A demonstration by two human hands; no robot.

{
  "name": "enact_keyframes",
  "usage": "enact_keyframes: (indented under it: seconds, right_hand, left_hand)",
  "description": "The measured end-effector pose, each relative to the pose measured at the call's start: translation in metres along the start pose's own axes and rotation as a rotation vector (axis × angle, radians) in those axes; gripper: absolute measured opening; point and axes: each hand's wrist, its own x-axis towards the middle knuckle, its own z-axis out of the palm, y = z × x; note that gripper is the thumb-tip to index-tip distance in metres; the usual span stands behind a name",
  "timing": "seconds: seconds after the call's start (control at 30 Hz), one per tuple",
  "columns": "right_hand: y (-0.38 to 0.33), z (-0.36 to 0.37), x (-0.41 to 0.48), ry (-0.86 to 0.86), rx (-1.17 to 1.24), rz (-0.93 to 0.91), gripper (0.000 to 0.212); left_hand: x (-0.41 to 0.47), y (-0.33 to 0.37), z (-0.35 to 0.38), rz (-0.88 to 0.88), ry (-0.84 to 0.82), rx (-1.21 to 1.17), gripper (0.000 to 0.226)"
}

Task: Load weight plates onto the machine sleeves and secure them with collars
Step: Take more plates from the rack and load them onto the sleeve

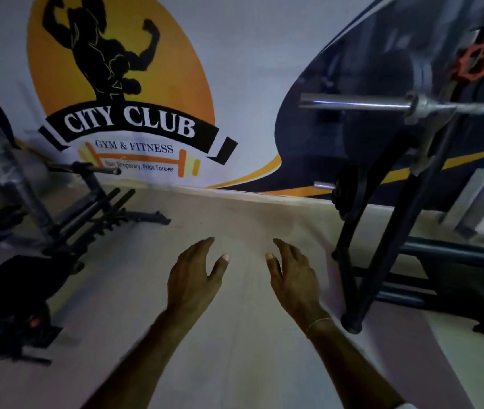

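Note:
My left hand (195, 276) and my right hand (292, 277) hang over the pale floor in the middle of the view, both empty with fingers spread, palms facing each other. Up on the right, a bare chrome sleeve (355, 104) sticks out leftward from a black machine frame (382, 219). Below it, a dark weight plate (348, 191) sits on a shorter chrome peg (323, 185). A red collar (474, 62) shows at the top right, blurred. Neither hand touches any of these.
A wall banner (134, 125) reading "City Club Gym & Fitness" fills the back. A black rack with pegs (99, 208) and a bench-like machine (13, 284) stand on the left. The machine's foot (352, 323) rests on the floor close to my right forearm.

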Motion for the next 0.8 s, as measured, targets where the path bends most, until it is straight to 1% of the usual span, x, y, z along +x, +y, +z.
enact_keyframes:
  seconds: [0.17,0.27,0.33,0.5,0.57,0.73,0.8]
  right_hand:
    - [-0.018,0.047,0.124,-0.002,0.032,0.031,0.051]
    - [-0.016,0.074,0.184,0.029,0.025,0.047,0.051]
    - [-0.009,0.098,0.228,0.045,0.011,0.078,0.052]
    - [0.017,0.164,0.339,0.100,-0.028,0.196,0.051]
    - [0.027,0.188,0.381,0.138,-0.052,0.260,0.050]
    - [0.042,0.210,0.468,0.216,-0.099,0.423,0.049]
    - [0.052,0.214,0.507,0.276,-0.100,0.487,0.048]
  left_hand:
    - [0.132,-0.028,0.008,0.016,-0.021,-0.001,0.061]
    - [0.210,-0.042,0.023,0.048,-0.029,-0.021,0.061]
    - [0.264,-0.055,0.041,0.073,-0.063,-0.033,0.061]
    - [0.410,-0.095,0.101,0.152,-0.166,-0.055,0.062]
    - [0.470,-0.106,0.125,0.187,-0.244,-0.062,0.063]
    - [0.598,-0.094,0.171,0.326,-0.368,-0.084,0.062]
    - [0.648,-0.084,0.194,0.414,-0.389,-0.099,0.061]
